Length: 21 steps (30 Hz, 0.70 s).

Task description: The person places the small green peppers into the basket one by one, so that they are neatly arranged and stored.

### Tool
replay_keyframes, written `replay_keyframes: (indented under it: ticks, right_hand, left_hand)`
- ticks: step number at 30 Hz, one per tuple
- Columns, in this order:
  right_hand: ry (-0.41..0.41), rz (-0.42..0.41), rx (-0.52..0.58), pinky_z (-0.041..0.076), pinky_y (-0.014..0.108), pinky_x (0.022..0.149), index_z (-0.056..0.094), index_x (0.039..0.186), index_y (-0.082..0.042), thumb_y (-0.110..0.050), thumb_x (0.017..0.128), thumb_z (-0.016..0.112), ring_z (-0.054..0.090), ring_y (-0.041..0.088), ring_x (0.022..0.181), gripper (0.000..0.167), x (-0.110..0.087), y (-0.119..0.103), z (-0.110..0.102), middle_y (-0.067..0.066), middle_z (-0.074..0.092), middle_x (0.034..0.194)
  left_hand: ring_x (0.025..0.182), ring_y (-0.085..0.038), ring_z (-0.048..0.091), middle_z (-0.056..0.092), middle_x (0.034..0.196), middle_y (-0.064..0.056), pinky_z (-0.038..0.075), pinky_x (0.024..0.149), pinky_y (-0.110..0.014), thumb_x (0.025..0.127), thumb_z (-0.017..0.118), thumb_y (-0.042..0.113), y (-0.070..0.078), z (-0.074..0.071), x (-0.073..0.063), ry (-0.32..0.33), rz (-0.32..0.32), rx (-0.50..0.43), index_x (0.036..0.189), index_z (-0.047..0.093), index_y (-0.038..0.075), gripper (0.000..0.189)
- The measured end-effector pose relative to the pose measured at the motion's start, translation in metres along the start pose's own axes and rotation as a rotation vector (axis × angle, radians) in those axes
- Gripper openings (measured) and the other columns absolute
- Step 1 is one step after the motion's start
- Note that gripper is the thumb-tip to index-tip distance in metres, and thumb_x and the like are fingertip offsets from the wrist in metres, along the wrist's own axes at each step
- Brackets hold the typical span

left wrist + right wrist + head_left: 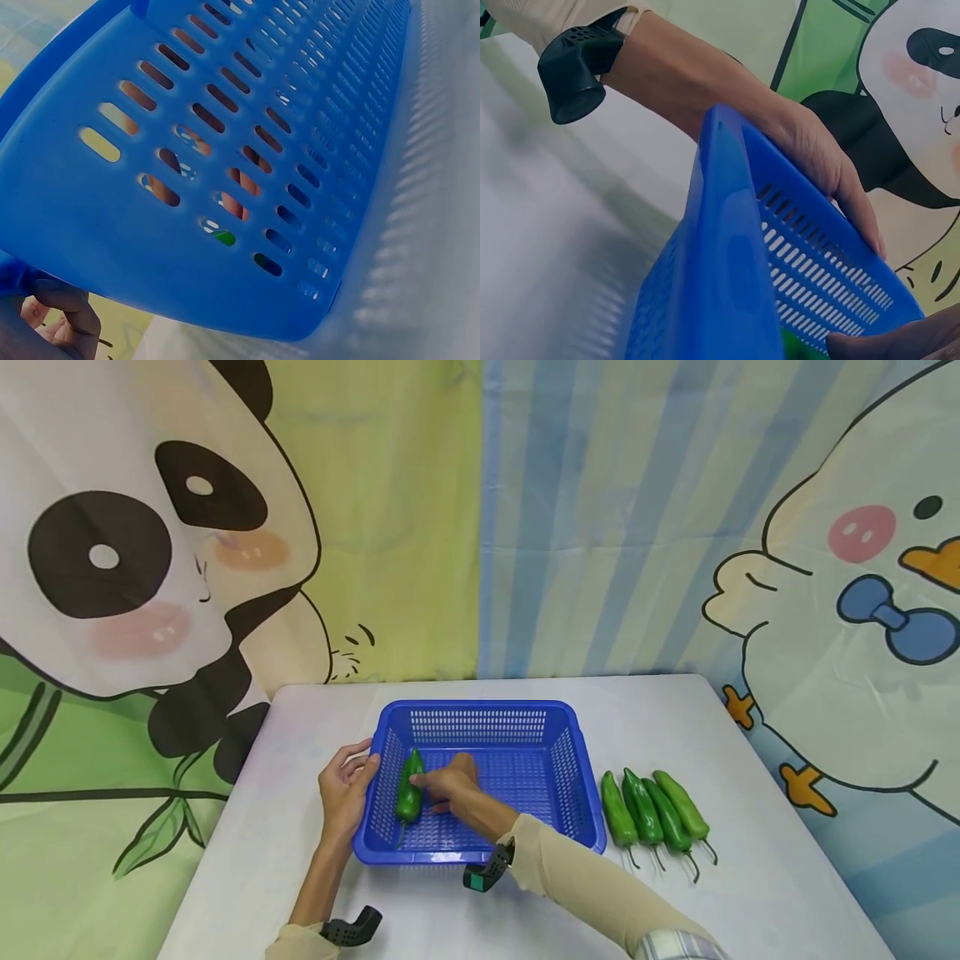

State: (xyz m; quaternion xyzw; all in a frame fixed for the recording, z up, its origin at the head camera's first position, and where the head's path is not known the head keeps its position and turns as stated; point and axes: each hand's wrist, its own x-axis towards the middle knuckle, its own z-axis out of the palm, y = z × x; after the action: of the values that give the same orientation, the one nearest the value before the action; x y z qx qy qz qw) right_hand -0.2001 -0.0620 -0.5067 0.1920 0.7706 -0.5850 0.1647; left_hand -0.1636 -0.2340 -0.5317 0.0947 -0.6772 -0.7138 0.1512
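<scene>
One green pepper (408, 800) is in the blue basket (480, 704), lying lengthwise along its left side, stem towards me! Four more peppers (642, 810) lie side by side on the counter (765, 868), just beyond the basket's right edge, stems my way too. So, by my reckoning, it's one in and four out: early going, with most of this row untouched.

Now the hands. My right hand (447, 782) is down inside the basket, reaching across to that lone pepper, a digit laid right over its upper side. Is it a pinch or just a touch? I can't tell; the far side of the pepper is hidden, and so are most of my fingertips. Over on the left, my left hand (343, 789) has the basket by its rim, thumb over the top and fingers bent around the outside.
</scene>
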Motion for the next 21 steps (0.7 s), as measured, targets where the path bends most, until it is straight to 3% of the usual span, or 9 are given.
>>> replay_keyframes:
  ticks: [4,9,21]
  right_hand:
    - [-0.002,-0.025,-0.006,0.069,0.039,0.068,0.068,0.111,0.011,-0.007,0.078,0.098,0.081,0.029,0.071,0.048,0.002,-0.001,-0.009,0.019,0.080,0.080]
    - [-0.038,-0.006,0.026,0.070,0.042,0.082,0.063,0.124,0.015,-0.008,0.082,0.095,0.084,0.033,0.085,0.058,-0.003,-0.007,-0.023,0.024,0.082,0.093]
    - [-0.134,-0.010,0.098,0.068,0.044,0.091,0.054,0.140,0.018,-0.017,0.089,0.093,0.083,0.037,0.103,0.073,-0.004,-0.015,-0.057,0.030,0.080,0.112]
  left_hand:
    - [0.077,-0.008,0.078,0.080,0.098,-0.005,0.065,0.069,-0.020,0.105,0.073,0.008,-0.001,0.000,0.000,0.006,0.005,-0.013,0.135,0.069,-0.005,0.033]
    - [0.077,-0.007,0.077,0.079,0.093,0.004,0.064,0.069,-0.020,0.104,0.074,0.008,-0.001,-0.001,0.000,0.008,-0.010,-0.020,0.136,0.069,-0.005,0.035]
    - [0.079,-0.005,0.077,0.078,0.092,0.009,0.064,0.070,-0.019,0.106,0.073,0.010,0.001,-0.001,0.000,0.005,-0.028,0.004,0.138,0.068,-0.003,0.035]
